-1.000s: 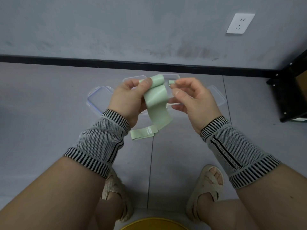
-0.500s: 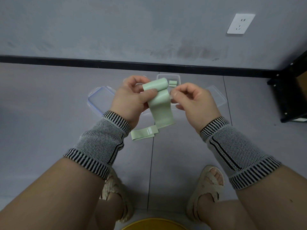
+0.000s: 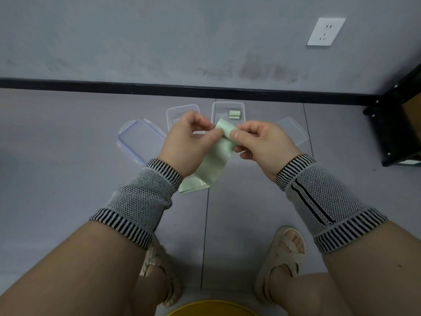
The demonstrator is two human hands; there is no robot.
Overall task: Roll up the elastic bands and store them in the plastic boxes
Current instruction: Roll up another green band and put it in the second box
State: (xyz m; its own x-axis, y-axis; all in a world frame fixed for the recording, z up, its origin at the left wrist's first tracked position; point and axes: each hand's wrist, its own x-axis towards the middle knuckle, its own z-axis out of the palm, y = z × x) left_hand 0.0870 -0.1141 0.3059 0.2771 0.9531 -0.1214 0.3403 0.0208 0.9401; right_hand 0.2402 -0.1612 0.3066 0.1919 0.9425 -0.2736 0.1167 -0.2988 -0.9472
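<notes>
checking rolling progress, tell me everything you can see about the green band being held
The green band is a wide, flat, pale green strip, smooth and rubbery looking. Its top end is curled over, pinched between the left hand and the right hand. The rest hangs unrolled, slanting down and left, and its lower end folds behind the left wrist. It is held above the floor, in front of the plastic boxes.

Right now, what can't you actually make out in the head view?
- Left plastic box: its near half and contents are hidden behind the left hand.
- Green band: how far its top is rolled, covered by the fingertips of both hands; the right hand hides its right edge.
- Rolled pieces in the right plastic box: too small to count for certain.
- Yellow object: cut off by the bottom edge.
</notes>
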